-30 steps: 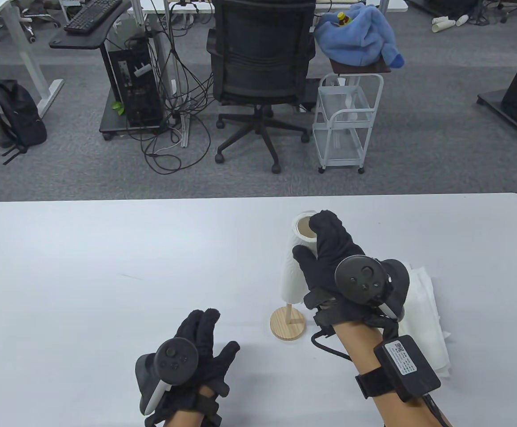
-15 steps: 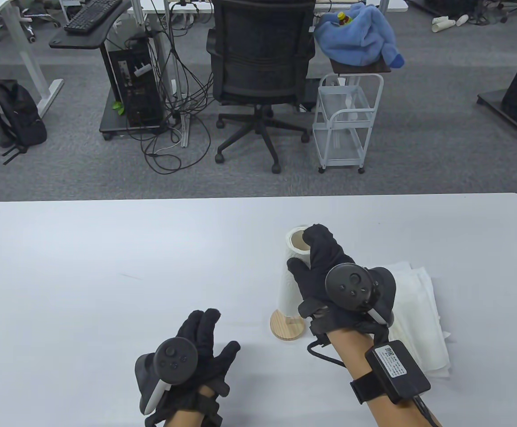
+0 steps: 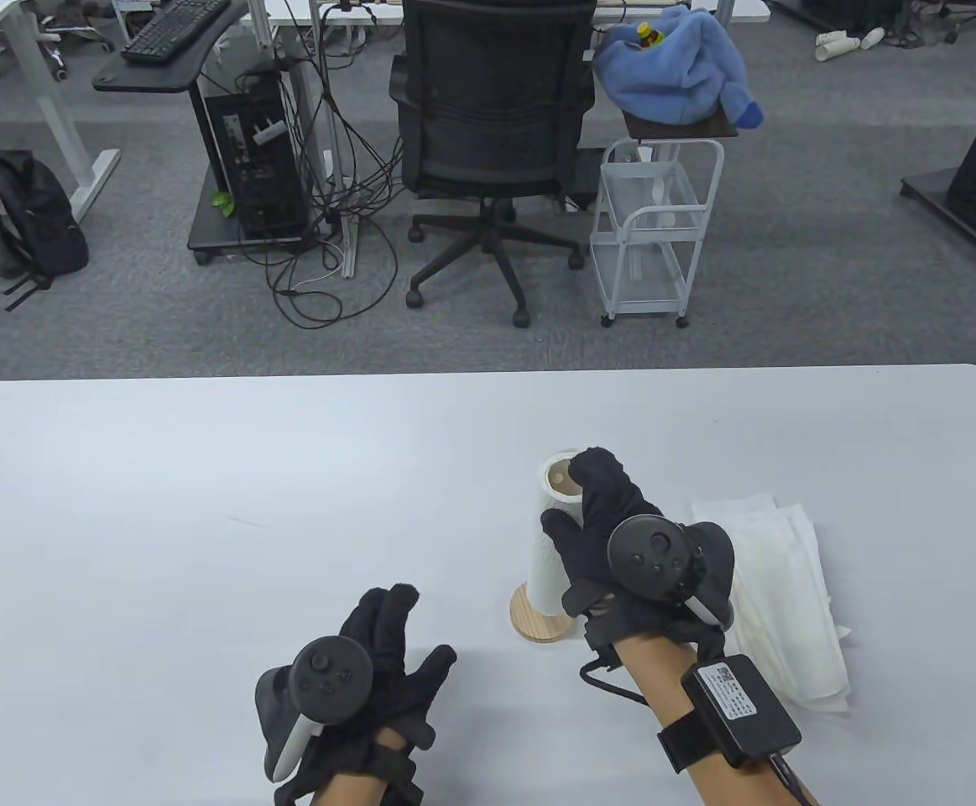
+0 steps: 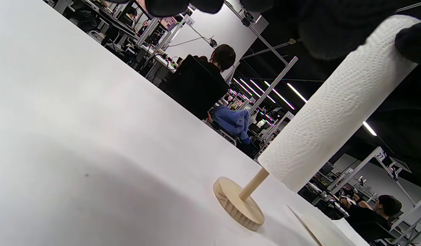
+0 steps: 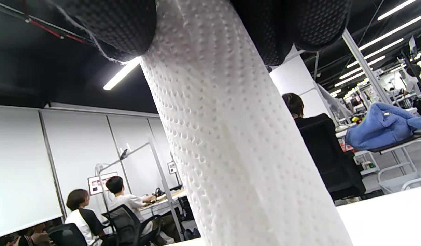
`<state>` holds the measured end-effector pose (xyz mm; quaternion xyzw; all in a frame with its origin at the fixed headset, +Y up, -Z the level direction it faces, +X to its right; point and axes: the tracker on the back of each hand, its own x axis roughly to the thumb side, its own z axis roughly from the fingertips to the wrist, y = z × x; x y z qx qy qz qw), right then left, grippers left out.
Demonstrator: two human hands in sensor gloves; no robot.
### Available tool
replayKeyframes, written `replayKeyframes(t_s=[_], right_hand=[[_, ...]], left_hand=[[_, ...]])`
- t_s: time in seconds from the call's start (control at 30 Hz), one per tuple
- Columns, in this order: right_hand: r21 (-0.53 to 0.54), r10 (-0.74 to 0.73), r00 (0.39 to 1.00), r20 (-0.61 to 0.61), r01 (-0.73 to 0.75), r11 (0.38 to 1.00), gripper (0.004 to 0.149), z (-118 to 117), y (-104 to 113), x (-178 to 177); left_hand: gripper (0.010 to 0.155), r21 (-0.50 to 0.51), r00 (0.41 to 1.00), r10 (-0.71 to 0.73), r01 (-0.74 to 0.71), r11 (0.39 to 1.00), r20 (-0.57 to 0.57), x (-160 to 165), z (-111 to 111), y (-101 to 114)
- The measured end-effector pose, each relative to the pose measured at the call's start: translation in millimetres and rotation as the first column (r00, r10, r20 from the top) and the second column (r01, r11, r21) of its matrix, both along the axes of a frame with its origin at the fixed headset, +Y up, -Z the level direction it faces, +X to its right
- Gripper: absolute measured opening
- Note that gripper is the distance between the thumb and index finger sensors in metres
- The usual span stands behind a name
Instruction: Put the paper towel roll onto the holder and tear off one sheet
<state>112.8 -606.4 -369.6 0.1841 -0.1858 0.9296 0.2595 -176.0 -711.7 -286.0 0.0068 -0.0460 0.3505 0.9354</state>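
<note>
Roll: paper towel roll [image 3: 548, 537] sat threaded on the holder [image 3: 543, 619] post, its lower end still above the wooden base.
Right hand [image 3: 613, 537]: my fingers were wrapped round the roll's upper part.
Left hand [image 3: 370, 663]: lay flat on the table [image 3: 202, 520], fingers relaxed, holding nothing.
Beside: folded paper towels [image 3: 781, 604] right of the holder.

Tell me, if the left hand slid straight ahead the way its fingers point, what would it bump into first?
Probably nothing: the left hand points away up bare table, passing left of the wooden holder and paper towel roll. Depth is hard to judge, though.
</note>
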Motion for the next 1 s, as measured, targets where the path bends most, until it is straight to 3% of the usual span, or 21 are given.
replayKeyframes(t_s=[0.13, 0.47, 0.6, 0.73, 0.9, 1.0], right_hand=[[0.011, 0.051, 0.999, 0.009, -0.051, 0.999, 0.072, 0, -12, 0], [-0.069, -0.002, 1.0, 0.0, 0.002, 0.998, 0.072, -4, -45, 1], [-0.068, -0.035, 0.999, -0.027, 0.033, 0.997, 0.073, -4, -46, 4], [-0.087, -0.113, 0.993, -0.034, 0.11, 0.99, 0.083, 1, -39, 18], [-0.112, -0.177, 0.984, -0.031, 0.172, 0.979, 0.088, 10, -33, 42], [-0.17, -0.151, 0.988, 0.002, 0.149, 0.974, 0.089, 8, -35, 48]], left_hand=[[0.078, -0.004, 1.0, 0.006, -0.006, 1.0, 0.002, 0, 0, 0], [0.078, -0.023, 1.0, 0.02, -0.02, 1.0, 0.007, 2, -1, -1], [0.079, -0.018, 1.0, -0.009, 0.009, 1.0, 0.014, 5, -1, -1], [0.081, 0.073, 0.99, -0.133, 0.129, 0.989, 0.047, 20, -1, 5], [0.09, 0.325, 0.948, -0.318, 0.306, 0.895, -0.018, 51, 7, 42], [0.094, 0.391, 0.919, -0.394, 0.371, 0.842, -0.022, 74, 0, 65]])
